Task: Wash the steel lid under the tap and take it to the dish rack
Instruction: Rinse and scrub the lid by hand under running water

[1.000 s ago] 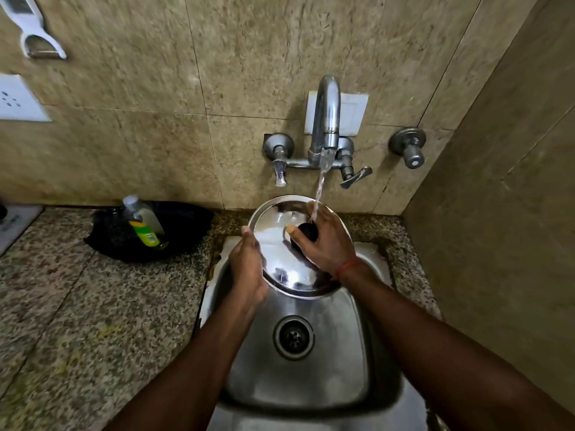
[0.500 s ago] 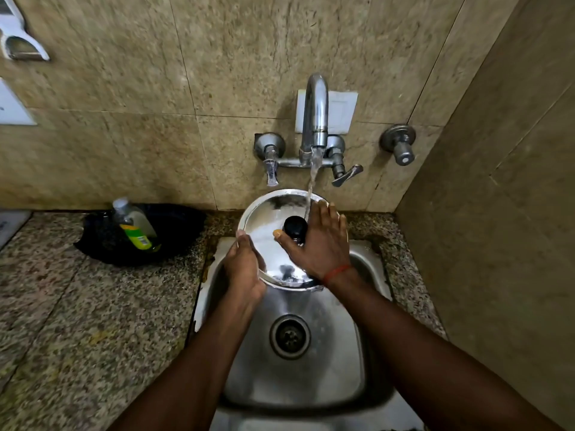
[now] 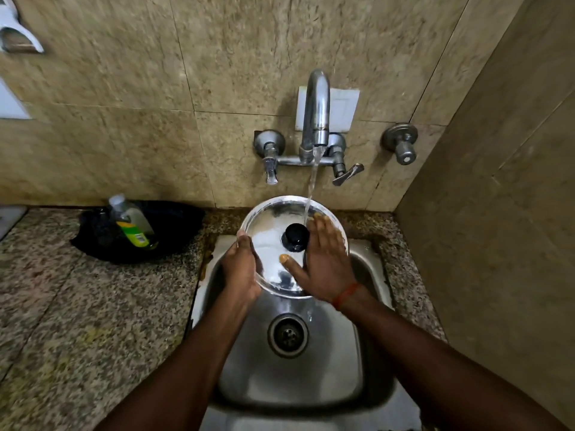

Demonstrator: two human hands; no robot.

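Gripping the near-left rim of the round polished steel lid (image 3: 270,241), the person's left hand (image 3: 241,272) curls its fingers under the edge with the thumb on top, and holds the lid tilted over the back of the stainless steel sink (image 3: 348,365). On the lid's right half the right hand (image 3: 325,265) lies flat and spread, palm down, thumb stretched toward the lid's near edge; it presses on the metal and closes on nothing. A red thread band (image 3: 345,295) circles the right wrist. Just left of the right fingers stands the lid's black round knob (image 3: 295,237). From the curved chrome wall tap (image 3: 315,119) a thin stream of water (image 3: 312,181) falls onto the far side of the lid, close to the right fingertips. Below the lid, the sink's round drain (image 3: 288,335) lies open to view. On the speckled granite counter (image 3: 77,306) to the left sits a black cloth bundle (image 3: 174,231) with a clear plastic bottle with a green label (image 3: 132,223) resting on it, well apart from the sink.
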